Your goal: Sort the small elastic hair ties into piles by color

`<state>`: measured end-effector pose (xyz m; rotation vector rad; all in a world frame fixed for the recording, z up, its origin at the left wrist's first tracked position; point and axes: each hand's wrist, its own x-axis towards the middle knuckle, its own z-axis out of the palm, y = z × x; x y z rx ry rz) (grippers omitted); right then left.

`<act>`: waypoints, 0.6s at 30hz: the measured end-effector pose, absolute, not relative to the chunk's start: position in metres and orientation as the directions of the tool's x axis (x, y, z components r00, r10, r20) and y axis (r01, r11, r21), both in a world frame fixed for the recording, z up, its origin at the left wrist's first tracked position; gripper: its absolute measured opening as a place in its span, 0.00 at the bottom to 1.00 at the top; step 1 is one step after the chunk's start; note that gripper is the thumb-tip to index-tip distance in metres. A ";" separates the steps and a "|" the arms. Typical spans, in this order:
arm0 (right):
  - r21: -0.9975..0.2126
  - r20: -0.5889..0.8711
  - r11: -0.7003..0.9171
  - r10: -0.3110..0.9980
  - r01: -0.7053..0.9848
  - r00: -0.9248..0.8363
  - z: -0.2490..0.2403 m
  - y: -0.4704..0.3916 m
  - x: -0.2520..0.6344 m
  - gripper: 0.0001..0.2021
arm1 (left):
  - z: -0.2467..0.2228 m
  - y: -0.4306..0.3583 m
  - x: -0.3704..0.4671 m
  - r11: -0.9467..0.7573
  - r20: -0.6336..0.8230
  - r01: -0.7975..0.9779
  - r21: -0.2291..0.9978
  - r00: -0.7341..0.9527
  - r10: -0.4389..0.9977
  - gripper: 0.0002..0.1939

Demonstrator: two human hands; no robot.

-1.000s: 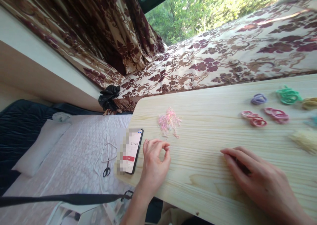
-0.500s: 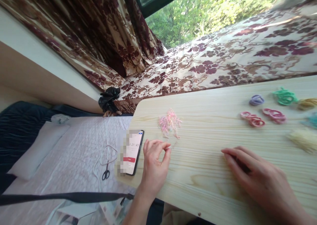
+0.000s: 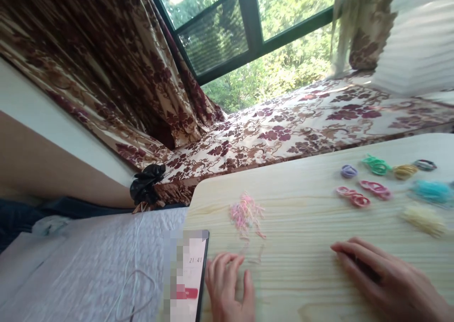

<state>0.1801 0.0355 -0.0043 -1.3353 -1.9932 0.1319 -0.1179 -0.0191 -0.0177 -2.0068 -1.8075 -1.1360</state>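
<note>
My left hand rests low over the wooden table, thumb and index finger apart, nothing visible between them. Just beyond its fingertips lie a few loose thin strands, near a small heap of short pink thread-like pieces. To the right, my right hand has thumb and index fingertip pressed together; anything between them is too small to make out. Past it are coiled loops: red, pink, purple, green and yellow. A cream strand bundle is closest to this hand.
A phone showing a timer lies left of my left hand. At the far right are a light-blue bundle and a dark loop. Behind the table runs a flower-patterned ledge; a bed stands to the left.
My left thumb and index finger have parted from a pinch. Loose strands now lie by the fingertips. My right hand keeps its pinched shape. The view has tilted up, showing more window.
</note>
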 end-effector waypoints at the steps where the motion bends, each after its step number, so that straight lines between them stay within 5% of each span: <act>1: -0.459 0.496 0.454 0.844 0.764 -0.203 -0.004 0.036 0.180 0.10 | -0.020 -0.018 -0.119 -0.248 0.661 0.917 0.313 -0.022 0.750 0.11; 10: -0.513 0.416 0.386 0.893 0.767 -0.172 0.006 0.036 0.173 0.13 | -0.003 -0.020 -0.108 -0.160 0.591 0.914 0.373 -0.101 0.800 0.06; 18: -0.551 0.343 0.340 0.925 0.762 -0.165 0.012 0.038 0.168 0.12 | 0.001 -0.018 -0.107 -0.157 0.607 0.945 0.286 -0.052 0.793 0.10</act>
